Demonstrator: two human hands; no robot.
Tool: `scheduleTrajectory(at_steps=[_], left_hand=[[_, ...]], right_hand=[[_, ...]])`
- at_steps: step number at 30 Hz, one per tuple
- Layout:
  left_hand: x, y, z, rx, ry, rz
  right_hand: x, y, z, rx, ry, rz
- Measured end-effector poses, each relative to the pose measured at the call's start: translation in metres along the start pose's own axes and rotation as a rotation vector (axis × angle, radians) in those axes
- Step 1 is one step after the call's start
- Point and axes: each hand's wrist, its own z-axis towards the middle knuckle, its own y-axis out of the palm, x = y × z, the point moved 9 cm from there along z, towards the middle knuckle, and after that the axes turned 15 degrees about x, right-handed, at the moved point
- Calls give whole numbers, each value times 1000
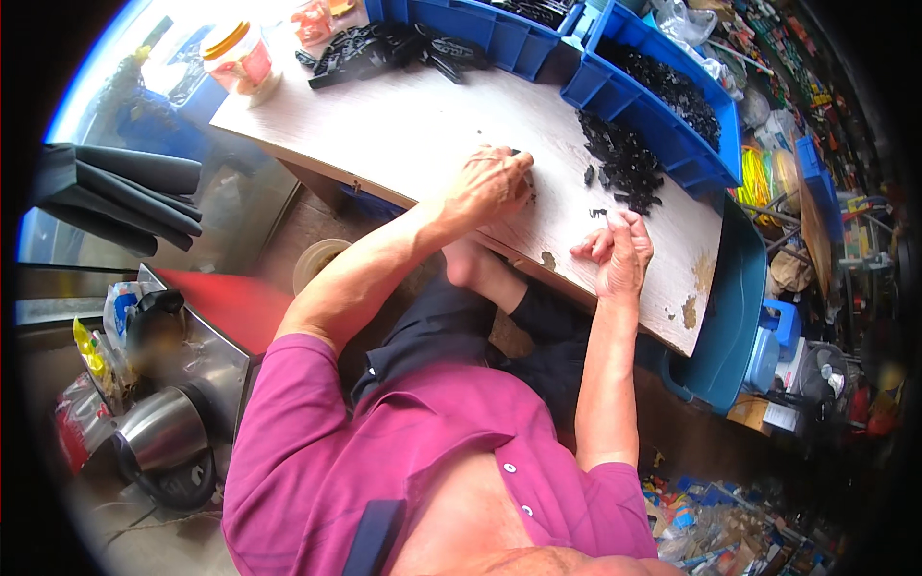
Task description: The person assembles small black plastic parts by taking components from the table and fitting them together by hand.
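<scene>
My left hand (488,188) is over the middle of the pale worktable (384,134), its fingers curled together. A bit of something small and dark shows at its fingertips; the rest is hidden by the hand. To the right, my right hand (619,252) is closed in a pinch above the table near its front edge. A small black toothed piece (598,212) shows right at its fingertips; whether it is held or lies on the table I cannot tell. Just beyond this hand spreads a loose pile of small black plastic parts (622,158).
A blue bin (597,94) of black parts stands at the table's right back, another blue bin (461,36) behind. Longer black pieces (370,53) and a jar with an orange lid (235,62) sit far left. A teal tub (735,298) adjoins the right edge.
</scene>
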Motion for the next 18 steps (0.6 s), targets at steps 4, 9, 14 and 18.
scheduleTrajectory(at_steps=[4, 9, 14, 18], left_hand=[[9, 4, 2, -128, 4, -21], [1, -5, -17, 188, 210, -149], [4, -22, -26, 409, -23, -330], [1, 23, -37, 178, -629, -1082]], right_hand=[[-1, -2, -2, -14, -8, -9], [0, -1, -1, -44, -20, -17], [-4, -1, -2, 6, -13, 74], [-5, 3, -7, 36, 36, 181]])
